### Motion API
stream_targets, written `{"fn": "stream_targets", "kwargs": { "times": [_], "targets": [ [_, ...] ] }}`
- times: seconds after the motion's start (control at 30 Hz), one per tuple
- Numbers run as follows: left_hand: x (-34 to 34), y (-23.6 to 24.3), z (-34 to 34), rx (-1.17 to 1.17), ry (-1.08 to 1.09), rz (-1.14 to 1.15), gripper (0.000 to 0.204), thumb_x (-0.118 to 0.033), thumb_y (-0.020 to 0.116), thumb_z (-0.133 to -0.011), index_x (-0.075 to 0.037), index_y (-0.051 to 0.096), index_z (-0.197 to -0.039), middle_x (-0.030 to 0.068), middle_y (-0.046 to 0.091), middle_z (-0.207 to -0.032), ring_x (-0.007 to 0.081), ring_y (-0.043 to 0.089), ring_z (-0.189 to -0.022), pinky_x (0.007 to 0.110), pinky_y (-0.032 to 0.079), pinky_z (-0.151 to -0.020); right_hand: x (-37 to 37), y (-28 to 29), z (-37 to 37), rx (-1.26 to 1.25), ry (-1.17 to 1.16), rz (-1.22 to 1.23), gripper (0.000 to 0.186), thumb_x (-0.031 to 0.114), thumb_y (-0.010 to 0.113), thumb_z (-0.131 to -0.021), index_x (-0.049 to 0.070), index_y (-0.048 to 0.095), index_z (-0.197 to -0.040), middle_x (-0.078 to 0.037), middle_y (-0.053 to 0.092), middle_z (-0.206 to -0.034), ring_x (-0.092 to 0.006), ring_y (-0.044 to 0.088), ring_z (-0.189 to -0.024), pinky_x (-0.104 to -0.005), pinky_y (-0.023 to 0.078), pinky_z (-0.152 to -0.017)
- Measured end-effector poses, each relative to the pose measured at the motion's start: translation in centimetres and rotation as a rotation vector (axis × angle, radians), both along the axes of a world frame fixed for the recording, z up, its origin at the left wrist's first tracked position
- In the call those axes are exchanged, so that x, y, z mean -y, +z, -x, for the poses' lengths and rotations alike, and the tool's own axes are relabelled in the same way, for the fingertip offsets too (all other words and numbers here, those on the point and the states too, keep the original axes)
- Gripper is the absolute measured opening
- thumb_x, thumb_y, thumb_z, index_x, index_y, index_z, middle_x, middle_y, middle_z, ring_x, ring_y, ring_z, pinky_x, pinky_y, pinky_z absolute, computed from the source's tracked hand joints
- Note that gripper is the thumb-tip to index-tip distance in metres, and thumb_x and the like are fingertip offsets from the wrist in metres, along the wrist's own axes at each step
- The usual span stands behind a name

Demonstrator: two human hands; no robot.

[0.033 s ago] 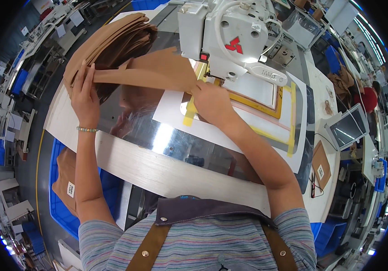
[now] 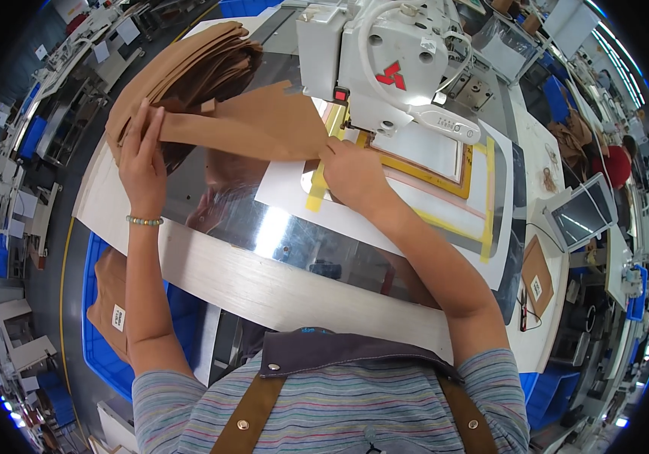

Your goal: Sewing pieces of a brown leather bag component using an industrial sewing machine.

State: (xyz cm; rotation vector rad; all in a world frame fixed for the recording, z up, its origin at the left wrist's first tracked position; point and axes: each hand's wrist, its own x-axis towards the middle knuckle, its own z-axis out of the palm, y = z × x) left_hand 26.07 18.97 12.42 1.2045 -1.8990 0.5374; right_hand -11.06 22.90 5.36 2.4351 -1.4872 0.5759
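A brown fabric panel (image 2: 264,125) is stretched between my two hands, above a shiny metal work plate (image 2: 241,219). My left hand (image 2: 143,163), with a beaded bracelet at the wrist, is closed on the panel's left end, beside a thick folded stack of brown fabric pieces (image 2: 166,72). At the panel's right end, my right hand (image 2: 355,168) pinches the corner; its fingertips are partly hidden. That hand is close to the yellow-edged clamp frame (image 2: 445,185) beneath the head of a white sewing machine (image 2: 392,60).
A white sheet with yellow tape (image 2: 487,219) lies under the frame. Right of it are a tilted screen (image 2: 583,216), a labelled brown piece (image 2: 538,276) and a small red-and-black tool (image 2: 523,310). A blue bin (image 2: 94,348) holding brown pieces (image 2: 110,295) is at lower left.
The panel between my hands has turned and spread slightly, showing more of its face, and its lower edge hangs lower. My left fingers have shifted a little; the right hand stays almost in place.
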Motion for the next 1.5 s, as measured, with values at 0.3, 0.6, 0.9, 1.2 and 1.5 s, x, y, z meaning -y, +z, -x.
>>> {"fn": "stream_targets", "kwargs": {
  "times": [0.3,0.6,0.9,1.2,1.5],
  "targets": [
    [-3.2,-0.7,-3.9,0.191,0.237,-0.375,0.029,-0.009,0.066,-0.101,-0.012,0.078,-0.127,0.0091,0.073,-0.13,0.0331,0.073,-0.111,0.043,0.06,-0.091,0.6,0.4,-0.6,0.032,0.062,-0.064,0.01,0.013,0.069,-0.086,0.007,0.073,-0.093,-0.007,0.067,-0.101,-0.0233,0.073,-0.09,-0.0412,0.061,-0.068],
    [-8.9,-5.1,-5.7,0.266,0.232,-0.46,0.014,-0.004,0.07,-0.093,-0.006,0.074,-0.106,0.0087,0.07,-0.097,0.0302,0.069,-0.092,0.044,0.058,-0.079,0.3,1.4,-0.6,-0.019,0.128,-0.015,0.015,0.006,0.073,-0.085,0.006,0.072,-0.1,-0.007,0.07,-0.099,-0.0242,0.074,-0.097,-0.0376,0.061,-0.069],
    [-4.0,-6.2,-4.9,0.397,0.114,-0.293,0.017,-0.001,0.072,-0.087,-0.003,0.078,-0.103,0.0069,0.071,-0.096,0.0268,0.069,-0.091,0.04,0.058,-0.078,-1.8,1.7,2.1,-0.145,0.138,0.052,0.014,0.011,0.075,-0.08,0.007,0.068,-0.092,-0.004,0.066,-0.099,-0.0215,0.069,-0.1,-0.0408,0.057,-0.08],
    [2.7,-6.6,6.9,0.323,-0.273,-0.236,0.019,-0.005,0.068,-0.087,-0.004,0.079,-0.103,0.004,0.07,-0.098,0.0245,0.069,-0.092,0.037,0.059,-0.079,-8.6,1.9,12.6,-0.201,0.033,0.129,0.005,0.009,0.07,-0.082,0.009,0.069,-0.086,-0.005,0.064,-0.094,-0.0219,0.066,-0.093,-0.0341,0.056,-0.077],
    [5.7,-7.1,17.3,0.41,-0.528,-0.093,0.026,-0.007,0.069,-0.086,-0.007,0.077,-0.111,0.0035,0.068,-0.097,0.022,0.068,-0.092,0.037,0.058,-0.08,-12.7,2.0,21.6,-0.287,-0.221,0.129,0.005,0.007,0.071,-0.08,0.008,0.067,-0.082,-0.004,0.062,-0.092,-0.0197,0.067,-0.089,-0.0356,0.057,-0.069]
  ]
}}
